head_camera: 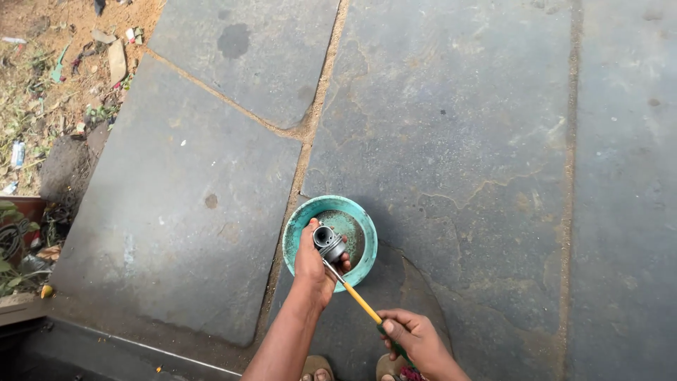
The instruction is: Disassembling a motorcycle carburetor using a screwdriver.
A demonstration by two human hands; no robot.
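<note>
My left hand (312,264) grips a small grey metal part with a round opening (328,242), held over a teal bowl (363,222) on the stone floor. My right hand (411,334) holds a long tool with a yellow and green handle (362,302). Its thin tip reaches up to the underside of the metal part. The bowl's inside looks dirty and dark, with a little liquid or grime at the bottom.
Large grey stone slabs (458,127) with sandy joints cover the ground. Bare dirt with litter and weeds (49,77) lies at the upper left. A metal sill (113,346) runs along the lower left. My sandalled feet (317,368) show at the bottom edge.
</note>
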